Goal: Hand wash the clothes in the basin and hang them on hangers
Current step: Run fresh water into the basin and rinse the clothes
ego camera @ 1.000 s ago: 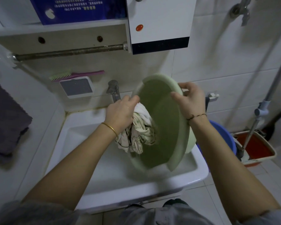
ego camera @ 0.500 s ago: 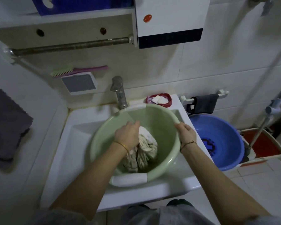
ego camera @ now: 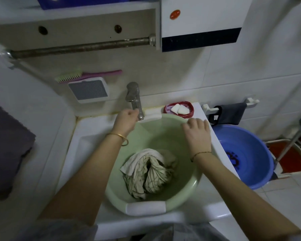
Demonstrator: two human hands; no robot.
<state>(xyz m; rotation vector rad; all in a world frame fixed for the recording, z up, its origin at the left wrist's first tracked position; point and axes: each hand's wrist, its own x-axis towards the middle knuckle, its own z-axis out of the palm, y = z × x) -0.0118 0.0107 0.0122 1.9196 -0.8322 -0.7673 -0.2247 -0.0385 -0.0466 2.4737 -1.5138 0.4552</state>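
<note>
A pale green basin (ego camera: 186, 192) sits level in the white sink (ego camera: 80, 146). A wet, cream striped garment (ego camera: 148, 171) lies bunched on the basin's bottom, with no hand on it. My left hand (ego camera: 126, 120) is up at the metal tap (ego camera: 135, 100), its fingers curled beside the spout. My right hand (ego camera: 197, 132) hovers over the basin's right rim with its fingers relaxed, holding nothing.
A red soap dish (ego camera: 178, 109) with white soap sits behind the basin. A blue basin (ego camera: 247, 153) stands right of the sink, beside a red mop bucket (ego camera: 292, 157). A dark cloth (ego camera: 228, 113) hangs on a wall rail. A brush (ego camera: 87, 75) lies above a wall box.
The basin went from tipped on edge to flat in the sink. My left hand let go of the garment and rose to the tap. My right hand came off the rim.
</note>
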